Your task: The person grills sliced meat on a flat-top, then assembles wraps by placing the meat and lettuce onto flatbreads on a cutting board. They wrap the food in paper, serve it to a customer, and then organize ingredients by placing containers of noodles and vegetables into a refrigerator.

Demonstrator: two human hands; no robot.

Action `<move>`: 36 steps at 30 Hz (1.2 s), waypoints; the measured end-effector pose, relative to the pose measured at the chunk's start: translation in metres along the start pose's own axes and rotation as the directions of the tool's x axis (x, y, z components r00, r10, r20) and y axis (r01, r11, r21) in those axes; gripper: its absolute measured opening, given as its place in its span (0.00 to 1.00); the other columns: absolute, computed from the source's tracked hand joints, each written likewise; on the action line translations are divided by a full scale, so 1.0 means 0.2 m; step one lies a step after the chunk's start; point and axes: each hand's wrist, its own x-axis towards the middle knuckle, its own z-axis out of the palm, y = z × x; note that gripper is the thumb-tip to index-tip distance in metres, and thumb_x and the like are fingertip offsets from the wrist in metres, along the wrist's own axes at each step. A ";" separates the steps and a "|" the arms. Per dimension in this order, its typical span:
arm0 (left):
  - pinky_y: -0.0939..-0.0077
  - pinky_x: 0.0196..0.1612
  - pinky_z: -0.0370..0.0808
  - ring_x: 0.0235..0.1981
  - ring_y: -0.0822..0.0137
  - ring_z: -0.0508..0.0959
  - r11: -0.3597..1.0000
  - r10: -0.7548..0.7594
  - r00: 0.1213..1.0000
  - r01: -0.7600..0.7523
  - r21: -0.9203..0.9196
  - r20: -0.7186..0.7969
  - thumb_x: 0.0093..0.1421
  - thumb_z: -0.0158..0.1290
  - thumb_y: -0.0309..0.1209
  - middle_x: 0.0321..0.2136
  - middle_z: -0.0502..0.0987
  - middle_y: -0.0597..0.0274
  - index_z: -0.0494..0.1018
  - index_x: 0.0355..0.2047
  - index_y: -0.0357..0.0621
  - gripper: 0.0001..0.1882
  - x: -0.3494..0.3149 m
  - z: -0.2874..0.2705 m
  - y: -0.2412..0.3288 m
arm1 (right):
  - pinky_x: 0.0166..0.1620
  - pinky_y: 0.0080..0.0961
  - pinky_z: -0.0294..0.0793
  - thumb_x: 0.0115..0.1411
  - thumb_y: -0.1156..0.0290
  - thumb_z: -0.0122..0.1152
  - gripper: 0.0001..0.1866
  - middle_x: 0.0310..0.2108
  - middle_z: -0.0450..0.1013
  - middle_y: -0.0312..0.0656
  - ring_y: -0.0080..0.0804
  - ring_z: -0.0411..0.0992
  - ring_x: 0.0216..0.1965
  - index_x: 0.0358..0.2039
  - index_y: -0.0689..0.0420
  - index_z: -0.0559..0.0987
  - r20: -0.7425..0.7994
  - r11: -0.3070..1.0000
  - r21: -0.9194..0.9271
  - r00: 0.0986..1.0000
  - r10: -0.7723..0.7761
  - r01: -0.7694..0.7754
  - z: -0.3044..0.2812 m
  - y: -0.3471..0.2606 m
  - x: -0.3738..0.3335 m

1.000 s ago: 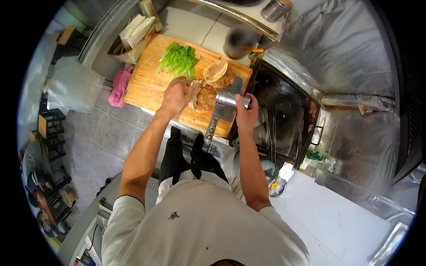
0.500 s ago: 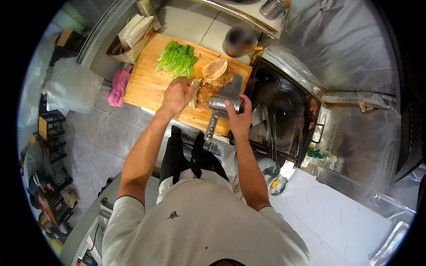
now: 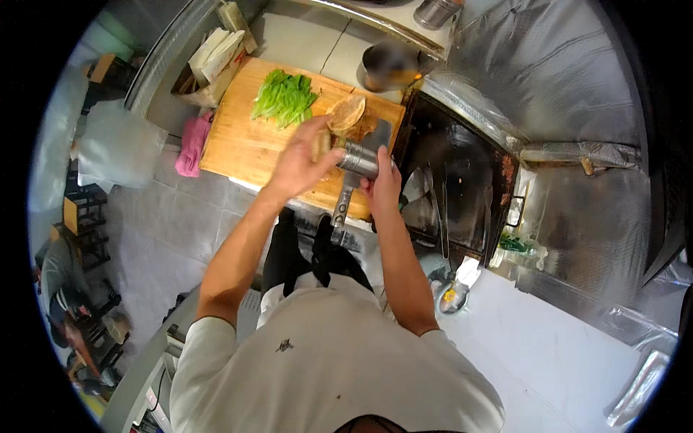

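A wooden board [image 3: 234, 148] is the place to look from. Just past its left edge hangs a pink cloth [image 3: 193, 144]. Past its far left corner is a box [image 3: 198, 92] with white paper bags [image 3: 216, 56] standing in it.

On the far left part of the board is a heap of green lettuce [image 3: 285, 99]. To the right, over the middle of the board, is the left hand [image 3: 299, 169]. Its fingers are bent and its thumb sticks out near the shaker. Some tan bread [image 3: 321, 146] shows between the thumb and fingers, but I cannot tell if they pinch it.

Next comes the silver shaker [image 3: 359, 157], lying on its side in the air, over the near right part of the board. The right hand [image 3: 382, 180] has its fingers wrapped around the right end. Behind the shaker, on the board, are a round flat bread [image 3: 346, 113] and brown meat [image 3: 364, 130].

Right beside the board is a dark hot plate [image 3: 465, 173] with metal tongs [image 3: 438, 213] on it.

I think the step now is putting spice on the food. The next move calls for aiming the shaker and tipping it gently, so not too much falls out.
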 end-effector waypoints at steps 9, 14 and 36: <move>0.58 0.56 0.73 0.55 0.42 0.71 0.932 -0.101 0.993 0.117 0.342 -0.063 0.56 0.62 0.28 0.53 0.69 0.39 0.64 0.61 0.41 0.33 0.61 0.00 -0.06 | 0.62 0.48 0.64 0.56 0.55 0.68 0.36 0.58 0.66 0.64 0.63 0.64 0.59 0.56 0.69 0.72 0.245 -0.168 -0.969 0.617 -0.748 0.181 -0.70 -0.24 -0.07; 0.58 0.59 0.73 0.56 0.39 0.70 0.788 -0.204 0.966 0.065 0.612 0.161 0.59 0.56 0.26 0.56 0.66 0.40 0.62 0.63 0.42 0.32 1.17 0.23 -0.36 | 0.60 0.56 0.63 0.48 0.59 0.71 0.25 0.53 0.68 0.64 0.65 0.63 0.58 0.41 0.65 0.81 0.179 -0.219 -0.975 0.651 -0.738 0.020 -1.32 0.09 -0.03; 0.60 0.45 0.77 0.40 0.47 0.81 0.909 -0.405 0.914 0.406 0.091 -0.025 0.61 0.53 0.30 0.39 0.81 0.41 0.77 0.44 0.35 0.14 0.23 -0.43 -1.10 | 0.34 0.52 0.75 0.61 0.62 0.55 0.19 0.25 0.74 0.62 0.62 0.76 0.27 0.40 0.69 0.76 0.373 0.071 -0.918 0.910 -0.182 0.391 0.48 0.14 -0.13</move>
